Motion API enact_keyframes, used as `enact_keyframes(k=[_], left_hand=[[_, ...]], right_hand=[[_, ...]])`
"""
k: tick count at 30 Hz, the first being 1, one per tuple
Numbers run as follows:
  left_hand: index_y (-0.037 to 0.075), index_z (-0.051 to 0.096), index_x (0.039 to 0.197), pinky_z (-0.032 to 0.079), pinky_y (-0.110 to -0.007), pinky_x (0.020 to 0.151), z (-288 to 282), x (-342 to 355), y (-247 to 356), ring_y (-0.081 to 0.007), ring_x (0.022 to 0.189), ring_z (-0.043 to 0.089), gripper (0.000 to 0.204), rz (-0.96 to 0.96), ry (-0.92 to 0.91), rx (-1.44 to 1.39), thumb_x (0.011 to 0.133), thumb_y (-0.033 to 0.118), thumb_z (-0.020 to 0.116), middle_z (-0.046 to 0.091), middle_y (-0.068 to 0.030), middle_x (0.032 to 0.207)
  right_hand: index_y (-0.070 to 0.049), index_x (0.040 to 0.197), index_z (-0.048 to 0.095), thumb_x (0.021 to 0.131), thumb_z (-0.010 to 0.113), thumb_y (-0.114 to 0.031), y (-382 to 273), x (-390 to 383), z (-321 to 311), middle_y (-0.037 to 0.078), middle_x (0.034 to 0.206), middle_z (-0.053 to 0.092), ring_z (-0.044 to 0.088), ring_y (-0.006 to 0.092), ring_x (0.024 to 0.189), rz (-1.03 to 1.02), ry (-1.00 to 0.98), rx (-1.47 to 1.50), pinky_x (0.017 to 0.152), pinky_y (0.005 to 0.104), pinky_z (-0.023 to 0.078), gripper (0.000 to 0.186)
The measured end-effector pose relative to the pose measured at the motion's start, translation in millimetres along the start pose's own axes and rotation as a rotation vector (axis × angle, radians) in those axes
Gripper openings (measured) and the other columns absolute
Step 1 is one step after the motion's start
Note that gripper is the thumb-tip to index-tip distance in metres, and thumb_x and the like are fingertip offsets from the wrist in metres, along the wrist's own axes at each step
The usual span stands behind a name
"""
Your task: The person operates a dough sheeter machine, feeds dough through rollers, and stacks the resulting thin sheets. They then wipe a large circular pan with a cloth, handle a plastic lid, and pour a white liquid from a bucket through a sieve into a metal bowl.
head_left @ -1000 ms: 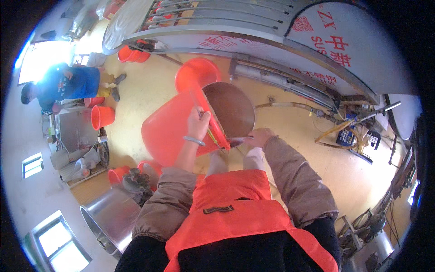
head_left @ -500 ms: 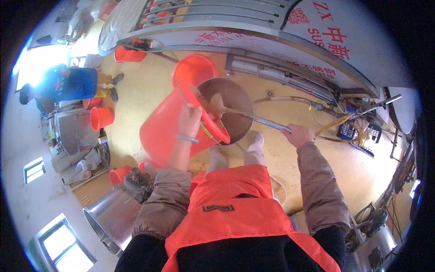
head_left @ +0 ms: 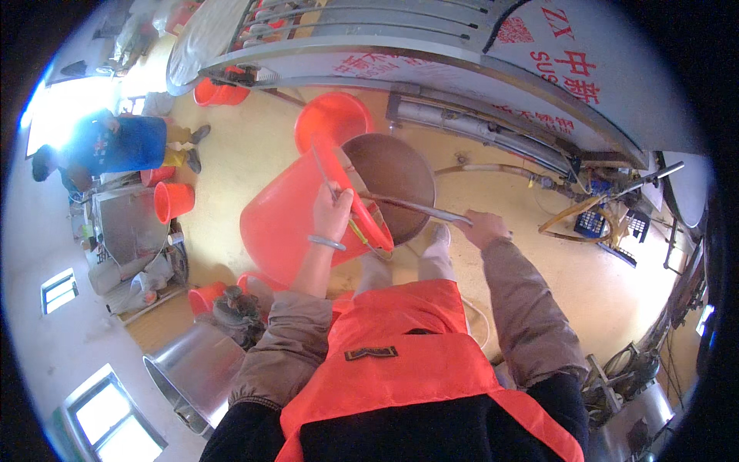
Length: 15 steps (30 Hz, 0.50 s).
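Observation:
A large red bucket [head_left: 289, 215] is tilted over, its mouth facing the round brown-filled tub [head_left: 400, 177] at my feet. My left hand [head_left: 333, 212] is closed on the bucket's rim. In my right hand [head_left: 488, 228] is the handle of a long metal rod-like tool [head_left: 419, 206]. Its far end reaches into the mouth of the tilted bucket, where the rim hides it, so I cannot tell the shape of its head. Behind the tilted bucket stands another red bucket [head_left: 335, 119], close against the tub.
A long metal machine [head_left: 462, 65] spans the far side. A hose [head_left: 493, 168] runs from the tub's right toward yellow piping. Smaller red buckets [head_left: 174, 202] stand left, near a person in blue [head_left: 127, 142]. A steel drum [head_left: 196, 369] is at near left.
The rod's far end has moved from over the tub into the bucket's mouth. My right hand has shifted left. The tan splash over the tub is gone.

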<state>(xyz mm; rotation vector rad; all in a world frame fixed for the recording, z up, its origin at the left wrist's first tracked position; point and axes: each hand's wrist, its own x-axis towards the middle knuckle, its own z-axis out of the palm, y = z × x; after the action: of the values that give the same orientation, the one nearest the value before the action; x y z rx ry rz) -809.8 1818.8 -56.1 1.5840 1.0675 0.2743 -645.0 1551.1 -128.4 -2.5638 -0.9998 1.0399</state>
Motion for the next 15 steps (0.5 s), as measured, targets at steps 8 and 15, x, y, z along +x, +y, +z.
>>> enact_keyframes(k=[8,15], left_hand=[[0.003,0.046,0.092,0.051,-0.027,0.048,4,2,-3,-0.0122,0.058,0.056,0.015,0.003,-0.008,0.088,0.084,0.010,0.057,0.052,-0.0052,0.074],[0.003,0.047,0.092,0.050,-0.026,0.049,-1,-2,-7,-0.0122,0.060,0.056,0.015,0.010,-0.014,0.120,0.084,0.011,0.058,0.053,-0.0048,0.076]], right_hand=[[-0.011,0.083,0.064,0.082,0.052,-0.053,26,-27,0,0.015,0.074,0.064,0.062,0.0350,0.072,0.064,0.034,-0.053,0.066,0.0460,0.048,0.043],[-0.014,0.099,0.063,0.084,0.046,-0.056,-35,8,34,0.012,0.096,0.065,0.062,0.0330,0.091,-0.048,-0.088,0.077,0.079,0.0439,0.048,0.048]])
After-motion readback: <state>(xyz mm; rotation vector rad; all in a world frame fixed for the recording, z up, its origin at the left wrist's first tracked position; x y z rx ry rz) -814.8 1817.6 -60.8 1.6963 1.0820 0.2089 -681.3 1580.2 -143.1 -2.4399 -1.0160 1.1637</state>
